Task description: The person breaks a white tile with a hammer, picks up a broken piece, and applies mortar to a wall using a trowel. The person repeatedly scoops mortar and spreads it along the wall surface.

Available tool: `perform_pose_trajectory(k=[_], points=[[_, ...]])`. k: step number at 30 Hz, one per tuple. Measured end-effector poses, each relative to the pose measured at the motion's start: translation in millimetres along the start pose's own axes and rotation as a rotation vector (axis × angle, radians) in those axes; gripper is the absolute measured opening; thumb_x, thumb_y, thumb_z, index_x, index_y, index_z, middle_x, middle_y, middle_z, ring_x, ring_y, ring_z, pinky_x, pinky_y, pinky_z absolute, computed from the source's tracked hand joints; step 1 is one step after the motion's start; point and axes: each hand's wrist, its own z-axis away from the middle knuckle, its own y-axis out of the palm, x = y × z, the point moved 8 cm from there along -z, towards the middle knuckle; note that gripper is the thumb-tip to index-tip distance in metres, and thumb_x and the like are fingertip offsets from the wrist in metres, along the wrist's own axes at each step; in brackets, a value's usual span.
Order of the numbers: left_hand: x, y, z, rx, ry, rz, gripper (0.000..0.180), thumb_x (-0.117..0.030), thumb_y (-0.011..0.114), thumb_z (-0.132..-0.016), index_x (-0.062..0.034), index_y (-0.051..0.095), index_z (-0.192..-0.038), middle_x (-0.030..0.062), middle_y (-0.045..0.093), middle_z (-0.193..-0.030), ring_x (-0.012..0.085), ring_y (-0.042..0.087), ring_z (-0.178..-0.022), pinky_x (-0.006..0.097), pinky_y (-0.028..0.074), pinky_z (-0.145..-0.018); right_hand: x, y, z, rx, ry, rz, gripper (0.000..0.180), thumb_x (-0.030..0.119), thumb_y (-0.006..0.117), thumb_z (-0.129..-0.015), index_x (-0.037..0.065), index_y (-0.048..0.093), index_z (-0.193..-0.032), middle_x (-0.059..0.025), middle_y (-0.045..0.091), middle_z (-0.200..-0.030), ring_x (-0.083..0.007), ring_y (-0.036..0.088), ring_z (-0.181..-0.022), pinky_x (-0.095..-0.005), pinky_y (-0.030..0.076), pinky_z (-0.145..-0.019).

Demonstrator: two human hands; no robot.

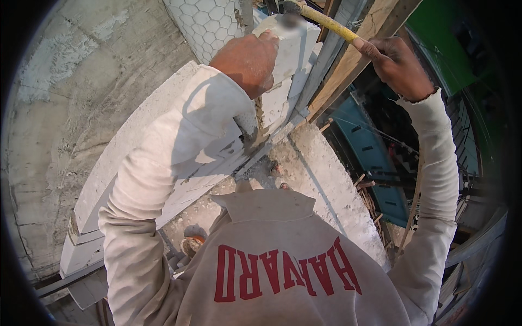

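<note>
My right hand (399,68) is wrapped round the yellow handle of a hammer (329,22), raised at the upper right. The hammer's dark head is over the top of a white masonry block (293,49), with a blurred dark patch just below it. My left hand (247,62) is against the block's left side, its fingers curled in. Whatever that hand grips, if anything, is hidden from view.
A curved low wall of white blocks (138,117) runs down the left, beside a rough concrete surface (65,146). Hexagonal mesh (201,24) covers a column at the top. A wooden beam (353,60) slants along the right, near a drop with blue panels (375,157).
</note>
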Motion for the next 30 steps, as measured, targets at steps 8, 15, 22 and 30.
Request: perform_pose_trajectory(k=[8,15,22,30], points=[[0.5,2.0,-1.6,-0.039,0.025,-0.010,0.021,-0.012,0.051,-0.098,0.0006,0.055,-0.114,0.0289,0.064,-0.072,0.0463,0.066,-0.070,0.055,0.052,-0.066,-12.3,1.7,1.5,-0.006,0.006,-0.058,0.058,0.054,0.066,-0.095,-0.003,0.076,-0.090,-0.0036,0.053,-0.056,-0.0116,0.045,-0.047,-0.0284,0.035,-0.047],[0.1,-1.8,-3.0,-0.033,0.064,0.049,0.023,-0.011,0.051,-0.097,0.0020,0.056,-0.115,0.0299,0.064,-0.073,0.0479,0.065,-0.071,0.055,0.051,-0.071,-15.9,2.9,2.9,0.010,0.033,-0.054,0.057,0.054,0.064,-0.096,-0.002,0.077,-0.095,-0.0020,0.049,-0.055,-0.0109,0.042,-0.047,-0.0294,0.034,-0.046],[-1.7,2.7,-6.1,-0.032,0.088,0.084,0.031,-0.009,0.053,-0.096,0.0074,0.061,-0.121,0.0322,0.066,-0.101,0.0487,0.066,-0.083,0.053,0.052,-0.078,-20.1,5.2,20.1,-0.060,-0.064,-0.107,0.057,0.053,0.062,-0.098,-0.002,0.076,-0.092,0.0004,0.043,-0.052,-0.0093,0.038,-0.045,-0.0296,0.031,-0.044],[-1.3,-6.5,3.3,0.020,-0.094,0.021,0.037,-0.012,0.060,-0.094,0.0084,0.061,-0.125,0.0296,0.065,-0.119,0.0460,0.067,-0.096,0.048,0.055,-0.083,-59.0,117.3,161.2,0.124,0.367,-1.086,0.050,0.044,0.053,-0.105,0.001,0.064,-0.083,0.0015,0.043,-0.047,-0.0051,0.031,-0.033,-0.0231,0.023,-0.036]])
